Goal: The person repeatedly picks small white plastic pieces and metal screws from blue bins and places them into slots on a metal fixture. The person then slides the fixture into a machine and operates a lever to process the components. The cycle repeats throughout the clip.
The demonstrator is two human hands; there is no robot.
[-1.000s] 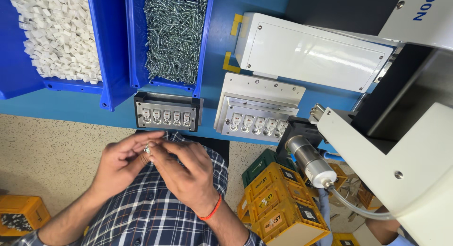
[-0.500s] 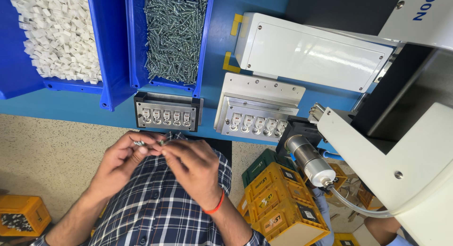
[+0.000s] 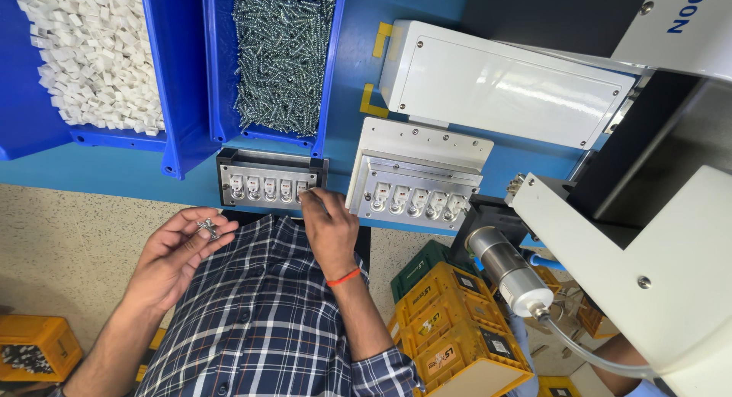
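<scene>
My left hand (image 3: pixel 171 252) is cupped palm-up over my checked shirt, with a few small metal screws (image 3: pixel 207 228) resting on its fingers. My right hand (image 3: pixel 329 223), an orange band on its wrist, reaches to the right end of a dark metal fixture (image 3: pixel 267 185) with a row of small white-and-metal parts in its slots. Its fingertips are pinched together on a small screw at the last slot; the screw itself is mostly hidden.
A second, lighter fixture (image 3: pixel 415 191) lies to the right. Behind are a blue bin of screws (image 3: pixel 278 58), a blue bin of white plastic pieces (image 3: pixel 91 58) and a white box (image 3: pixel 503 84). A white machine with a steel cylinder (image 3: pixel 507 271) stands right; yellow crates (image 3: pixel 450 344) sit below.
My hands were together in front of my chest. The right hand has since moved up to the dark fixture's right end, while the left stayed back and opened palm-up.
</scene>
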